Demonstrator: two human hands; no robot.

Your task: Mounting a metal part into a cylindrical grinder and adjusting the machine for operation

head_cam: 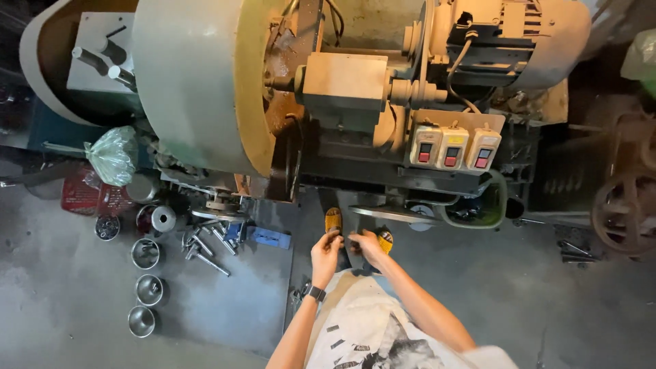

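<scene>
Looking straight down from the head camera, the nearest thing is my own torso in a pale printed shirt [372, 328], with both forearms running up from six o'clock toward the centre of the view. The left hand [325, 251], a dark watch [315, 293] on its wrist, and the right hand [369, 244] meet just above the shirt, fingertips nearly touching. Both are pinched narrow around something small and dark [345, 238] between them; it is too small for me to say what it is, or which hand truly bears it. That small thing sits dead between the hands, so neither is nearer, and its long axis, as far as I can judge, runs nine to three across the gap.

Just past the fingertips, at twelve o'clock from them, are two yellow shoe tips [333, 220], one behind each hand.

Out at nine o'clock on the grey floor stands a row of small metal cups [145, 253], with loose bolts [205, 247] scattered just beside them and a blue block [268, 238] nearer my hands.

Farthest, from ten to two o'clock, the big press machine [191, 82] fills the top of the view: a large pale flywheel guard, a motor [512, 37] at one o'clock, and three switch boxes [454, 147] with red buttons, well apart from both hands.
</scene>
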